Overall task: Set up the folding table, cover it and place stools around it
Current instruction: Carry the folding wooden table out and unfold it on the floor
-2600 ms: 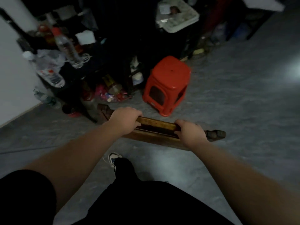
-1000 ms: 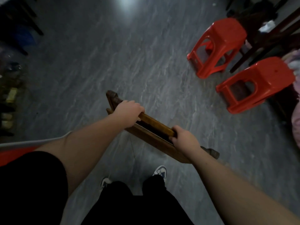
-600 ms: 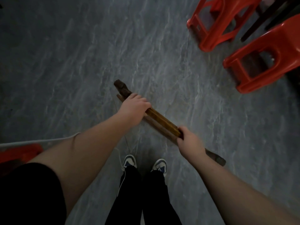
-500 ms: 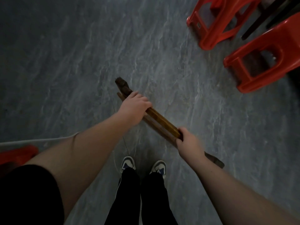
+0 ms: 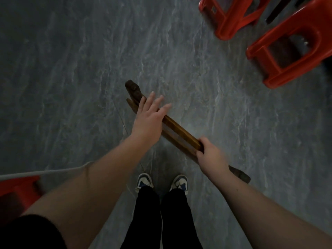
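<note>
Folding table frame (image 5: 181, 134), wooden, seen edge-on, folded flat, slanting from upper left to lower right above grey marbled floor (image 5: 71, 69), just ahead of the shoes (image 5: 161, 182). Right hand (image 5: 211, 156): fingers curled round the lower stretch of the top rails, firm grip. Left hand (image 5: 150, 121): fingers straight and spread, laid over the upper stretch, gripping nothing. Step judged: opening the frame. Best done by anchoring with the right, re-seating the left on the outer rail only, then drawing the rails apart evenly. Fingertips out of the gap between rails: pinch risk. Dark end caps (image 5: 133, 88) probably the feet; to be set flat before letting go. Two red plastic stools (image 5: 287, 56) well apart at upper right, another red edge (image 5: 16, 191) at lower left; enough open floor between for spreading the legs.
</note>
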